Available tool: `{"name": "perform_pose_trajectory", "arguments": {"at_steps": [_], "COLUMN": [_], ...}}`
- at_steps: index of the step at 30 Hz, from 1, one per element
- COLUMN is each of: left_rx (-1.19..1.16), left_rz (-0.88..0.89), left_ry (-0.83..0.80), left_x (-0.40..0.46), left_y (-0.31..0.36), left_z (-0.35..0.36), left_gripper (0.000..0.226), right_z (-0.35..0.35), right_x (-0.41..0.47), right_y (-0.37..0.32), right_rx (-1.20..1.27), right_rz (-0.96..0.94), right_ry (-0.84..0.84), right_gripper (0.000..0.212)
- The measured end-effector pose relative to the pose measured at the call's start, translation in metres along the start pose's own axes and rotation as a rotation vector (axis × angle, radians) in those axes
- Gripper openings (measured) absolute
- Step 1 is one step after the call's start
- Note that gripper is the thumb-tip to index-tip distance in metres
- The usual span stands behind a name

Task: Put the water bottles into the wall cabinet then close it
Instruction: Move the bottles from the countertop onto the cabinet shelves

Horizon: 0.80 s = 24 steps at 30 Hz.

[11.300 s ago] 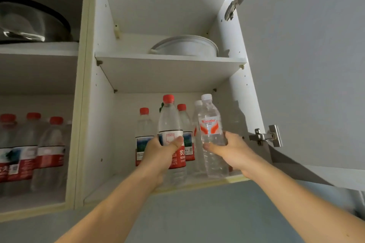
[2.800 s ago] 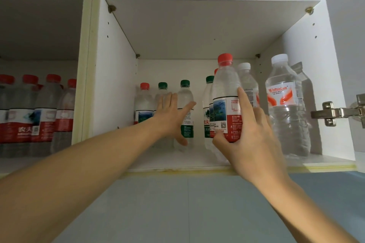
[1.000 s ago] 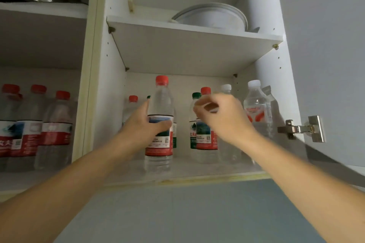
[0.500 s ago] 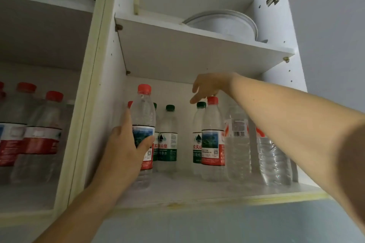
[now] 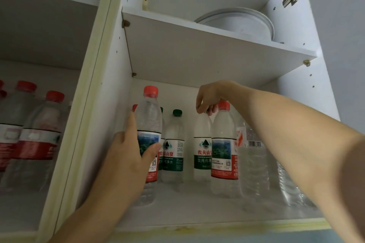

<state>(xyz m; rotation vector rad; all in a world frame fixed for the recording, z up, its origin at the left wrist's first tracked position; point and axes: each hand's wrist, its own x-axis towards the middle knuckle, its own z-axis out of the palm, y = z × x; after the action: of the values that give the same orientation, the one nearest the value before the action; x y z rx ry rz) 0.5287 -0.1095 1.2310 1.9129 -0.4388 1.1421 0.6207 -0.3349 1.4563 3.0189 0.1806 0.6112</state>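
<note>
Arranging nearly done: left hand [image 5: 126, 156] grasps a red-capped clear plastic bottle [image 5: 148, 136] at frame centre. Right hand [image 5: 210, 96] pinches a green-labelled bottle's [image 5: 202, 144] cap. Closing the white wall cabinet [image 5: 197, 209] remains.

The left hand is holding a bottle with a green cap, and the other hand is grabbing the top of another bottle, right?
Not quite: the head view shows the left hand holding a bottle with a red cap, not green. The right hand does pinch the top of another bottle.

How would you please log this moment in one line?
left hand: grips red-capped clear plastic bottle | right hand: pinches green-labelled bottle's top | cabinet: open
</note>
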Motion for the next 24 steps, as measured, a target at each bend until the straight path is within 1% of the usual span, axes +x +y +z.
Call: {"name": "perform_pose_trajectory", "arguments": {"at_steps": [3,7,11,18,22,24], "left_rx": [-0.015,-0.016,-0.005,0.002,0.009,0.010], "left_rz": [0.004,-0.001,-0.001,0.002,0.006,0.007], "left_ry": [0.004,0.001,-0.005,-0.013,-0.017,-0.014], "left_x": [-0.001,0.000,0.000,0.001,0.001,0.001], "left_y": [0.002,0.004,0.002,0.000,-0.001,-0.003], "left_z": [0.000,-0.002,-0.003,-0.001,0.000,-0.001], "left_gripper": [0.090,0.092,0.092,0.090,0.090,0.090], "right_z": [0.005,0.014,0.026,0.029,0.026,0.015], "right_x": [0.014,0.031,0.039,0.037,0.029,0.019], "right_y": [-0.007,-0.020,-0.018,-0.022,-0.023,-0.021], "right_rx": [0.032,0.036,0.055,0.059,0.047,0.049], "right_rz": [-0.032,-0.055,-0.034,0.026,0.026,0.013], "right_ry": [0.026,-0.009,0.009,-0.039,-0.033,-0.005], "right_gripper": [0.028,0.032,0.033,0.037,0.040,0.044]}}
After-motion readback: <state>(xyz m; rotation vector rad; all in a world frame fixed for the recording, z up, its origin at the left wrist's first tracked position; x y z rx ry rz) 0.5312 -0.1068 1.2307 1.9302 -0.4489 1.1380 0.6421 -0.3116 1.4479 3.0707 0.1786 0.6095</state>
